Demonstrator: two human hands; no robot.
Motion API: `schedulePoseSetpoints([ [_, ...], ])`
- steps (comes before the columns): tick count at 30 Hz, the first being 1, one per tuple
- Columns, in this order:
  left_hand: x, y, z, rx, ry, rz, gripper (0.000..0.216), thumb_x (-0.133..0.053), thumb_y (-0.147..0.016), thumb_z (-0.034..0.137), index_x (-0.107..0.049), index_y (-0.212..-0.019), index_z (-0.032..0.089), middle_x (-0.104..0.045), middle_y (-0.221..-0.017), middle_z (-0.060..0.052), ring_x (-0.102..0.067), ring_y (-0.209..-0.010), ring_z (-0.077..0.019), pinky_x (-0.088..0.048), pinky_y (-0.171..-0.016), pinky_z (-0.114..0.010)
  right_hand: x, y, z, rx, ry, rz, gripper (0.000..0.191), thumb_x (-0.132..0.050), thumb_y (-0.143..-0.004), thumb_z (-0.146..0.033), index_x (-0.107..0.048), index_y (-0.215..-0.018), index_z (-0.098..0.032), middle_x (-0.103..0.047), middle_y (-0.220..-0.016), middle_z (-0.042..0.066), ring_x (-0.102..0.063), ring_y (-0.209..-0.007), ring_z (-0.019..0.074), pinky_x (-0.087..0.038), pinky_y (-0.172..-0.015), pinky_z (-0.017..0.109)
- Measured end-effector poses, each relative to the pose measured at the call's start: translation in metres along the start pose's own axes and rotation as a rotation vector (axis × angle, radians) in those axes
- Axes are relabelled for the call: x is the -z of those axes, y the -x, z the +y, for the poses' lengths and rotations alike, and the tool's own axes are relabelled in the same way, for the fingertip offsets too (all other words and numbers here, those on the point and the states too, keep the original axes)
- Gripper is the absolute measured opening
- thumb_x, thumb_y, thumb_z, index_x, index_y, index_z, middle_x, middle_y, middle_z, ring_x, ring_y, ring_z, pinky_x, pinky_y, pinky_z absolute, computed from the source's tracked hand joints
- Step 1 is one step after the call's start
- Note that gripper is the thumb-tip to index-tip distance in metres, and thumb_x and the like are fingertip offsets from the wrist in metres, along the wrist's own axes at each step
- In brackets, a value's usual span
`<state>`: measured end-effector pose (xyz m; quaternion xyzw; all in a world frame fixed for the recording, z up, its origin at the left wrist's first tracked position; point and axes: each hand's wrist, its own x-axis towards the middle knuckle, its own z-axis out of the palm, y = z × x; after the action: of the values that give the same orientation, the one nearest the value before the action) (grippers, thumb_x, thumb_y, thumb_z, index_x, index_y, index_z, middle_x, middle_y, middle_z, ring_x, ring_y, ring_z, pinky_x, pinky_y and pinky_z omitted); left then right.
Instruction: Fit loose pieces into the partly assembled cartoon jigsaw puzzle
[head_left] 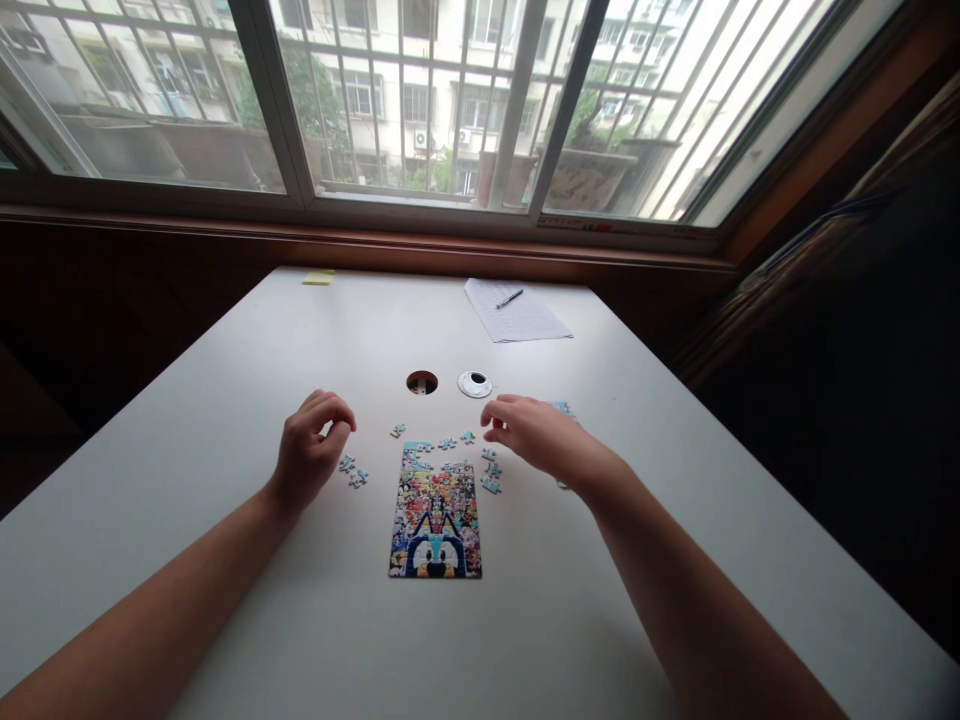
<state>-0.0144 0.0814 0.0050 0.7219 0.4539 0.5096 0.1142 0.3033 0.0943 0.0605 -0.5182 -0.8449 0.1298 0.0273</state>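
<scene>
A partly assembled jigsaw puzzle (439, 510) lies on the white table, showing a blue cartoon dog's head below a crowd of small colourful figures. Its top edge is uneven, with gaps. To its left is my left hand (311, 445), fingers curled and thumb close to the index fingertip; whatever may be between them is hidden. Near it lie loose puzzle pieces (358, 478). My right hand (536, 430) hovers right of the puzzle's top, thumb and fingers slightly apart, nothing visible between them. Close below its fingertips are several loose pieces (491, 470). Another piece (398, 430) lies above the puzzle.
Behind the puzzle are a round hole (421, 382) in the table and a white round cover (475, 384). Papers (517, 315) with a pen (510, 299) lie farther back, and yellow sticky notes (319, 277) at the far left. My right hand partly hides something blue (562, 408).
</scene>
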Motion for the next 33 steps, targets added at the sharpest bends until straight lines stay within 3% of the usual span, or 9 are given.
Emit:
schedulePoseSetpoints([
  [4, 0.000, 0.000, 0.001, 0.012, -0.005, -0.001, 0.021, -0.048, -0.077, 0.006, -0.055, -0.064, 0.021, -0.055, -0.068, -0.001, -0.051, -0.071, -0.0183, -0.041, -0.068, -0.033, -0.014, -0.008, 0.000, 0.107, -0.012, 0.083, 0.022, -0.058, -0.095, -0.021, -0.069, -0.114, -0.027, -0.066, -0.116, 0.005, -0.062, -0.098, 0.0173, -0.044, -0.079, 0.026],
  [10, 0.000, -0.001, 0.002, 0.003, -0.004, 0.001, 0.021, -0.048, -0.077, 0.007, -0.056, -0.064, 0.021, -0.055, -0.067, -0.001, -0.051, -0.070, -0.0185, -0.041, -0.068, -0.033, -0.029, -0.018, 0.003, 0.093, -0.013, 0.060, 0.012, -0.061, -0.092, -0.020, -0.072, -0.097, -0.023, -0.067, -0.106, 0.005, -0.061, -0.098, 0.0176, -0.044, -0.080, 0.026],
  [19, 0.000, 0.000, 0.000, 0.008, -0.005, -0.007, 0.021, -0.048, -0.078, 0.006, -0.056, -0.065, 0.021, -0.056, -0.068, -0.002, -0.051, -0.071, -0.0187, -0.042, -0.069, -0.033, -0.024, -0.014, -0.003, 0.070, -0.103, -0.006, 0.002, -0.066, -0.087, -0.022, -0.067, -0.086, -0.020, -0.067, -0.099, 0.004, -0.061, -0.085, 0.0151, -0.042, -0.070, 0.023],
  [25, 0.000, -0.001, 0.001, -0.003, -0.005, -0.008, 0.021, -0.048, -0.078, 0.006, -0.056, -0.065, 0.021, -0.056, -0.068, -0.001, -0.051, -0.070, -0.0184, -0.042, -0.069, -0.033, -0.025, -0.017, 0.002, 0.054, -0.145, -0.043, 0.006, -0.063, -0.088, -0.021, -0.068, -0.084, -0.020, -0.069, -0.097, 0.004, -0.061, -0.085, 0.0155, -0.041, -0.068, 0.023],
  [33, 0.000, 0.000, 0.004, -0.130, -0.031, -0.052, 0.023, -0.047, -0.080, 0.002, -0.053, -0.066, 0.019, -0.055, -0.068, -0.002, -0.050, -0.072, -0.0182, -0.042, -0.069, -0.033, -0.026, -0.016, 0.000, 0.063, -0.185, -0.050, 0.008, -0.065, -0.087, -0.023, -0.070, -0.083, -0.019, -0.070, -0.093, 0.004, -0.062, -0.083, 0.0163, -0.043, -0.071, 0.025],
])
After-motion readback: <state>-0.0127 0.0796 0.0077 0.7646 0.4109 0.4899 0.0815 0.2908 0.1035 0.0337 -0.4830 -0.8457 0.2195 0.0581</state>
